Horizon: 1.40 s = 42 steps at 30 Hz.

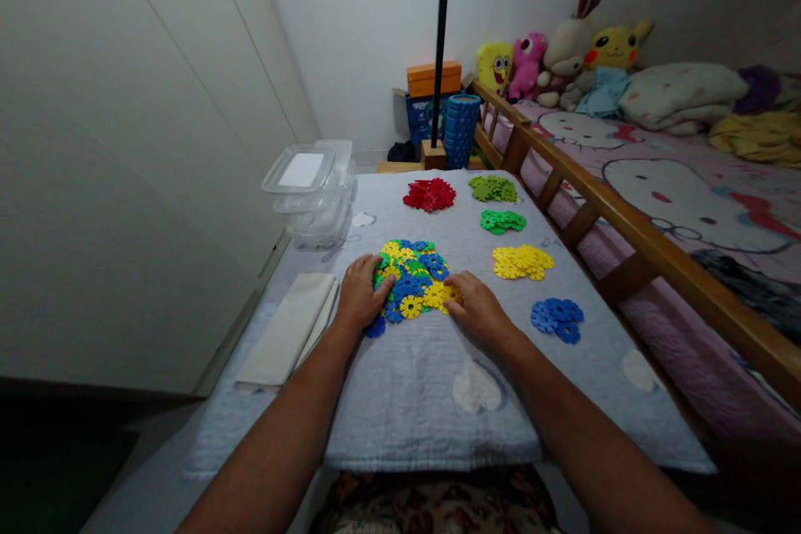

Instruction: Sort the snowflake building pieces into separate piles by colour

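A mixed pile of notched plastic snowflake discs, blue, yellow and green, lies in the middle of the cloth-covered table. My left hand rests against the pile's left edge, thumb spread from the fingers. On the opposite side, my right hand has its fingers curled on a yellow disc. Sorted heaps lie farther off: red discs, olive-green discs, green discs, yellow discs and blue discs. A lone dark blue disc sits under my left wrist.
Clear plastic boxes are stacked at the table's back left, behind a folded beige cloth. Along the right runs a wooden bed rail. A black pole rises beyond the far edge, beside a blue foam roller.
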Available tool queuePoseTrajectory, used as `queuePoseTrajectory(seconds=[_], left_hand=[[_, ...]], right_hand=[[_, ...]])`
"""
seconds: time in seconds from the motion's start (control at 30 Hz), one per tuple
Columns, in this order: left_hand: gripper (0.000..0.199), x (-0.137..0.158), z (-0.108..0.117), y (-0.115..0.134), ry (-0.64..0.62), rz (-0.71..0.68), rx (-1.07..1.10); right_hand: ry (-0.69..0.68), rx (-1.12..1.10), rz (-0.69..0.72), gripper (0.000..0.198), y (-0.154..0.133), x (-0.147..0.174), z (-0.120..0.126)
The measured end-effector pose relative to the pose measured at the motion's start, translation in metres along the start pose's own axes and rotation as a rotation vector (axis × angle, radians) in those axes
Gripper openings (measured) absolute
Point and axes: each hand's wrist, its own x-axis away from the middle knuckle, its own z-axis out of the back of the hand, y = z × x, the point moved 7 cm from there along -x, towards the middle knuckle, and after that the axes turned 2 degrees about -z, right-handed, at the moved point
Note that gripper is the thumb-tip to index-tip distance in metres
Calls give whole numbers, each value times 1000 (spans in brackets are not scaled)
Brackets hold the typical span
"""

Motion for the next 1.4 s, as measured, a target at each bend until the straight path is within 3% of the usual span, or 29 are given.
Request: queuePoseTrajectory(seconds=[0.33,0.47,0.6,0.7,0.93,1.17,1.3,1.4], left_hand=[[41,0,-2,-1,-7,-11,17],[42,0,-2,-1,-15,-15,25],[41,0,-2,-1,-14,-23,28],[38,-1,-1,0,-9,-28,22],[37,0,-1,-1,-2,-28,34],[38,0,-1,1,-14,-25,23],[38,0,-1,1,-14,-31,19],[38,1,0,0,-24,-27,30]], right_hand=[[66,-113,-39,24,13,-5,16],[155,-109,-220,22,42,-11,46],[273,-91,-281,10,70,-19,84],[369,-46,-327,12,88,-23,99],[427,117,-385,24,102,-23,89],[385,345,-450,18,96,-22,87],[383,429,-408,20,92,-21,87],[372,401,-291,21,81,-24,80]])
